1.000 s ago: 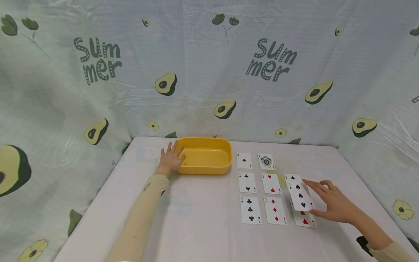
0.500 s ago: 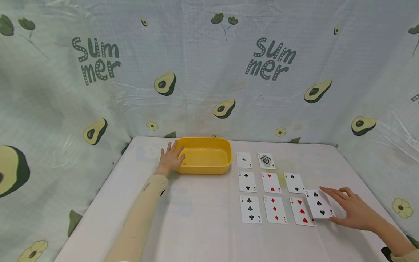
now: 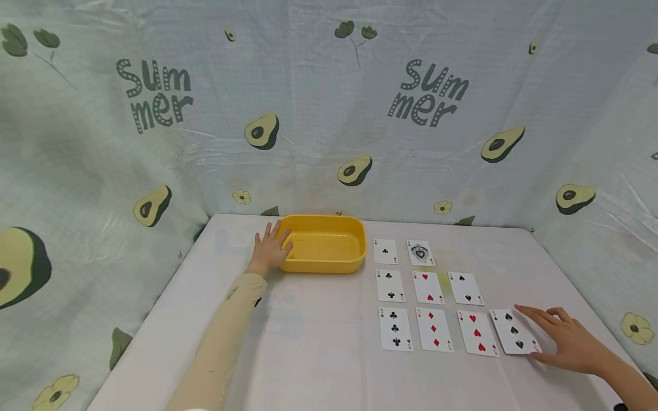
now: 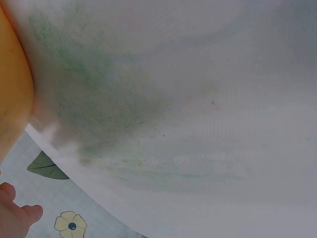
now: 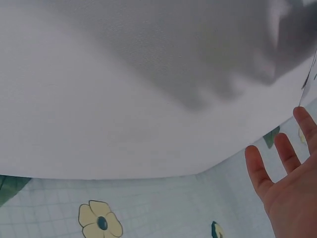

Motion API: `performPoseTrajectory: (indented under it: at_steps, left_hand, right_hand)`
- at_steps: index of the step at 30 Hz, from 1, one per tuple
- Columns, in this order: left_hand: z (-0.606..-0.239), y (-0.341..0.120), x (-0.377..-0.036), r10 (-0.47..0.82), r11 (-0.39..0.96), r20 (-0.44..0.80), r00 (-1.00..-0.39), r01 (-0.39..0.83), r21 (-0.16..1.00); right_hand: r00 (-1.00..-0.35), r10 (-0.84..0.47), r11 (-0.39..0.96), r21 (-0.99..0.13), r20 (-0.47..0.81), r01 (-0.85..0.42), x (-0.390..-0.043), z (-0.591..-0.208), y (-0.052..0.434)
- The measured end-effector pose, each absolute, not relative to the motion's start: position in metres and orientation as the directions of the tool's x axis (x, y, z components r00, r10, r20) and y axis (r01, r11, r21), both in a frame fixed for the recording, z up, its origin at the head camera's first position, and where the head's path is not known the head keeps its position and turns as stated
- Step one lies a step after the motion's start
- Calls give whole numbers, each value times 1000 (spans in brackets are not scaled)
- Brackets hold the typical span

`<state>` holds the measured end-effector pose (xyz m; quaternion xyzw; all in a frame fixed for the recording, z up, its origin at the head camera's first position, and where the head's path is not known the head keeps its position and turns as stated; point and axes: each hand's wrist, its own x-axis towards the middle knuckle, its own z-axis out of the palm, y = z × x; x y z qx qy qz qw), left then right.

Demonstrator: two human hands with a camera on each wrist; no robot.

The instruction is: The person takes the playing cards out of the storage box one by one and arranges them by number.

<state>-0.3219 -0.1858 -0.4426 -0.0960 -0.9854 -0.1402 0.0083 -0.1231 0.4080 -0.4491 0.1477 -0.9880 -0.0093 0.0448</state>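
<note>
My left hand [image 3: 270, 248] lies flat on the white table [image 3: 319, 354], fingers straight against the left end of a yellow tub [image 3: 323, 251]. The tub looks empty. My right hand [image 3: 561, 338] rests open at the near right, its fingertips touching the three of spades [image 3: 514, 338]. That card lies face up at the right end of the near row, after the three of clubs [image 3: 395, 329], three of diamonds [image 3: 434, 329] and three of hearts [image 3: 477, 333]. In the right wrist view only my right hand's fingers [image 5: 290, 173] and the bare cloth show.
Behind the threes lie three twos [image 3: 428, 287], and behind those an ace of clubs [image 3: 385, 251] and an ace of spades [image 3: 420, 253]. An avocado-print cloth [image 3: 329, 114] walls in the table at the back and both sides. The table's right edge runs close to my right hand.
My right hand slid the three of spades from over the right column down and to the right, to the end of the near row. My left hand stayed at the tub.
</note>
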Motion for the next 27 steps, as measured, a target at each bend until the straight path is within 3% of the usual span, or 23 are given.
performPoseTrajectory:
  at_steps: [11, 27]
  left_hand:
    - [-446, -185, -323, 188, 941, 56, -981, 196, 275]
    - [-442, -184, -322, 187, 944, 40, -982, 191, 268]
  right_hand:
    - [-972, -237, 971, 24, 4, -237, -120, -461, 417]
    - [-972, -234, 972, -4, -12, -234, -121, -464, 423]
